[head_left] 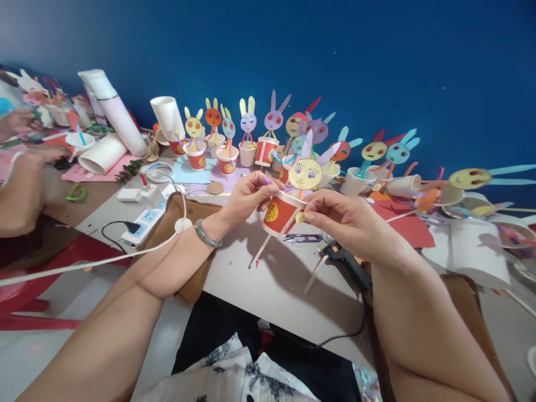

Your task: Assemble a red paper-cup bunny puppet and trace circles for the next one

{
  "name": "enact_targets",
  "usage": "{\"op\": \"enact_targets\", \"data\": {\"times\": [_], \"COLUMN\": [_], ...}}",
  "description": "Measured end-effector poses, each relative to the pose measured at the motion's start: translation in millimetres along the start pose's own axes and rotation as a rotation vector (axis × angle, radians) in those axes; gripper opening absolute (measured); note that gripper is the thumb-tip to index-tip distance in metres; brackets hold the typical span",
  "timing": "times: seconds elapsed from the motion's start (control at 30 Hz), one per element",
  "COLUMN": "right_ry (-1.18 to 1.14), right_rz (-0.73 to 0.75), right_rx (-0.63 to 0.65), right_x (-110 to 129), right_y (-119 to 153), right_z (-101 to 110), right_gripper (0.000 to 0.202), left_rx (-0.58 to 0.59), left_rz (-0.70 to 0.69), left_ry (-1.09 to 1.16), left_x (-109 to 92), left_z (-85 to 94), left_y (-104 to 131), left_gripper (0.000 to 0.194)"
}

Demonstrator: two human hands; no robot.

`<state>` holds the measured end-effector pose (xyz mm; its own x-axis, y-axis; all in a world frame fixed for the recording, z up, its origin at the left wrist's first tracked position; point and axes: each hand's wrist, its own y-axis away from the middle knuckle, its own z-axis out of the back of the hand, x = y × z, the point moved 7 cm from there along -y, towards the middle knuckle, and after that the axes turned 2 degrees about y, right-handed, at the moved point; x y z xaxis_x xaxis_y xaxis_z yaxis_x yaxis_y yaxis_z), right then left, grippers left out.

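Patterned shirt [226, 377] nearest — red cup [283, 215] held left of glue gun [347, 262], rabbit face [309, 177] and ears [307, 146] mounted; left hand [245, 200] pinching purple strip [267, 181], right hand [349, 223] pinching yellow scrap [300, 217] — attachment unclear.

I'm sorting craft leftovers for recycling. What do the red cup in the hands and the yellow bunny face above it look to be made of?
Cup: probably coated paper, smooth and printed, with a pale rolled rim. Bunny face: likely matte card, flat and thin-looking with drawn-on features.
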<state>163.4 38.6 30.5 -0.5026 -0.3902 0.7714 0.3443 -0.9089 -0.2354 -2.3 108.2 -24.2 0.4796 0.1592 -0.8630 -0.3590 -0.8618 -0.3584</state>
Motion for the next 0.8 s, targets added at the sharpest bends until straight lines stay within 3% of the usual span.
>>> {"op": "enact_targets", "data": {"times": [0.17, 0.27, 0.37, 0.43, 0.53, 0.63, 0.8], "right_ry": [-0.045, -0.075, 0.121, 0.401, 0.706, 0.805, 0.876], "right_rz": [0.053, 0.135, 0.350, 0.612, 0.956, 1.004, 1.059], "right_rx": [-0.125, -0.309, -0.603, -0.731, -0.648, -0.529, -0.520], "right_x": [6.3, 16.0, 31.6, 46.1, 51.1, 43.9, 52.4], "right_y": [0.0, 4.8, 19.3, 33.7, 47.4, 49.1, 53.2], "right_z": [13.1, 22.8, 30.4, 23.5, 1.0, -5.9, -8.2], "right_gripper": [0.026, 0.016, 0.003, 0.011, 0.024, 0.029, 0.031], "left_rx": [-0.004, -0.001, 0.015, 0.041, 0.099, 0.129, 0.181], "left_rz": [-0.012, 0.007, 0.014, 0.029, 0.069, 0.094, 0.106], "left_ry": [-0.018, -0.018, -0.003, -0.006, -0.021, -0.044, -0.043], "left_x": [4.2, 3.9, 3.4, 4.4, 6.3, 5.7, 2.4], "left_z": [2.0, -0.3, -4.4, -8.2, -15.1, -19.4, -24.1], "left_y": [-0.3, 1.6, 4.4, 7.0, 11.1, 13.8, 15.6], "left_gripper": [0.044, 0.043, 0.044, 0.043, 0.043, 0.044, 0.041]}}
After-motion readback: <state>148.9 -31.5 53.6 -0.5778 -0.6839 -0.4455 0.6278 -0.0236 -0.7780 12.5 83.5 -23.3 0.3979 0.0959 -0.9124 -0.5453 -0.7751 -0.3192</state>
